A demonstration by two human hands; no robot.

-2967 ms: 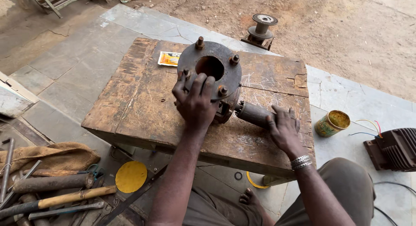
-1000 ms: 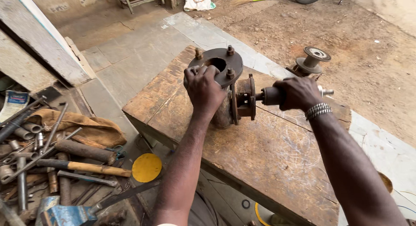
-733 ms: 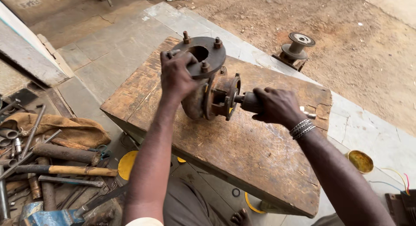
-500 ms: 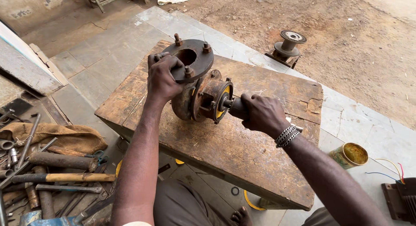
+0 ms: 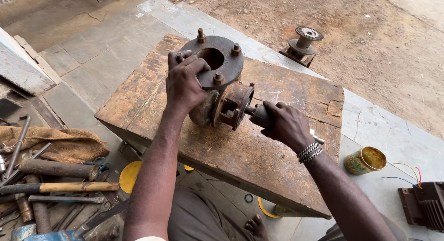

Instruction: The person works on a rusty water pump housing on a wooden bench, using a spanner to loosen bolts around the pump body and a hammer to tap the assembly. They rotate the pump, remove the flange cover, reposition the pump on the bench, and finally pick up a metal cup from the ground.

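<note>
Since half a second ago pump body point(image 5: 226, 104) barely shifts on wooden bench point(image 5: 259, 148); left hand point(image 5: 185, 81) clenched on round flange point(image 5: 213, 61); right hand point(image 5: 286, 125) wraps shaft point(image 5: 257, 114), long axis pointing rightward toward that hand.

A pump housing point(image 5: 222, 100) sits on the desk point(image 5: 259, 153), near its middle. Its round flange point(image 5: 217, 56) is on the far side and its shaft point(image 5: 259, 115) sticks out to the right. The left hand point(image 5: 185, 84) lies on the flange. The right hand point(image 5: 289, 125) is around the shaft. Behind the desk, on the ground, stands a spool point(image 5: 303, 42). To the right of the desk is a tin can point(image 5: 365, 160), and a motor point(image 5: 425, 206) is further right. On the floor to the left lie a sack point(image 5: 60, 141) and hammers point(image 5: 55, 181).
</note>
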